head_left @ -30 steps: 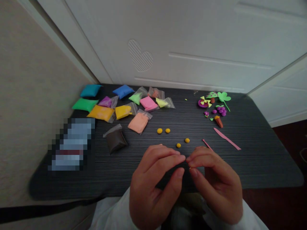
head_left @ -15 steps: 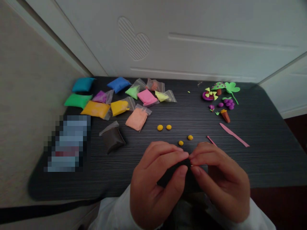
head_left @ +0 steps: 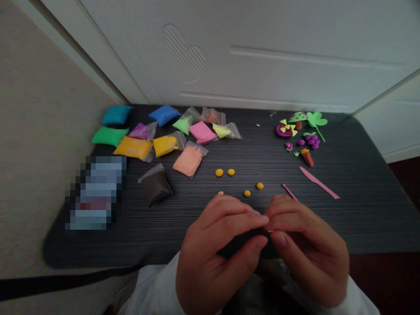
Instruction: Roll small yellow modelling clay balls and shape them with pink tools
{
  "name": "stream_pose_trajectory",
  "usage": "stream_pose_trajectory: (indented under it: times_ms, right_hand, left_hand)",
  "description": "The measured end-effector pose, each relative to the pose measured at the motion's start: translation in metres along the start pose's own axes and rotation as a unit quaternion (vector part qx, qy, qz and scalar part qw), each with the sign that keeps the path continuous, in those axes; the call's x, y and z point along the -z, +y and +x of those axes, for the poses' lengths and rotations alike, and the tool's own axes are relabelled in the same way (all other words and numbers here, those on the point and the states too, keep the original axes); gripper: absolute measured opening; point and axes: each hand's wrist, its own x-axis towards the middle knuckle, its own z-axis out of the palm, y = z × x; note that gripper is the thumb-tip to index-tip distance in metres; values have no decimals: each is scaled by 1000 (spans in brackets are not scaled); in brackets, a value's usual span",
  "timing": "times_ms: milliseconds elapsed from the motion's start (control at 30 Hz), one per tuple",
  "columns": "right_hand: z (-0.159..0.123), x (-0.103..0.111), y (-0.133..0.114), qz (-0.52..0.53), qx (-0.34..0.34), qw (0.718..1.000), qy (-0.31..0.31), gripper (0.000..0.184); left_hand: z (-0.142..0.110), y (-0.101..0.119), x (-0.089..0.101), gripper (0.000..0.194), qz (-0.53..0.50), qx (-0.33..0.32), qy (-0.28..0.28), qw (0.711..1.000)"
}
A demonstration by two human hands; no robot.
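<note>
Over the front of the table, my left hand (head_left: 223, 249) is curved, its thumb and index finger apart with nothing seen between them. Its index fingertip meets the fingers of my right hand (head_left: 308, 253). The right thumb and fingers pinch a small pale piece (head_left: 271, 231), mostly hidden; it looks like clay. Just beyond my hands lie small yellow clay balls, one (head_left: 247, 193) near the left knuckles and a speckled one (head_left: 260, 186) beside it. Two more yellow balls (head_left: 219, 173) sit farther back. A tiny peach bit (head_left: 221, 193) shows behind my left hand.
Bags of coloured clay, among them peach (head_left: 188, 161), black (head_left: 156, 189) and orange (head_left: 133, 148), cover the left side, with a blurred-out phone-like slab (head_left: 96, 192). At right lie a pink clay knife (head_left: 318, 182), a thin pink stick (head_left: 289, 191) and several clay figures (head_left: 311, 140).
Both hands have shifted slightly right and down in view, still fingertip to fingertip. The peach bit behind my left hand has come into sight. The view has moved a little.
</note>
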Motion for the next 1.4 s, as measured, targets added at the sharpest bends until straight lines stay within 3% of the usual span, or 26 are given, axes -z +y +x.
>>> stream_pose_trajectory:
  times_ms: [333,633,933,1200,1400]
  right_hand:
    - [1,1,-14,-3,45,999,-18,16]
    - [0,1,-24,-1,58,998,-21,10]
    - [-2,1,-25,0,70,997,-25,13]
    - [-5,-4,-27,26,67,997,22,18]
    - [-6,-5,-29,42,76,995,39,18]
  left_hand:
    - [-2,8,2,24,-76,7,-27,997]
    - [-3,18,4,17,-72,-8,-35,997]
    - [-10,20,1,24,-103,18,-23,994]
    - [-15,21,-3,21,-132,32,-8,991]
    - [-16,25,0,19,-155,50,-30,986]
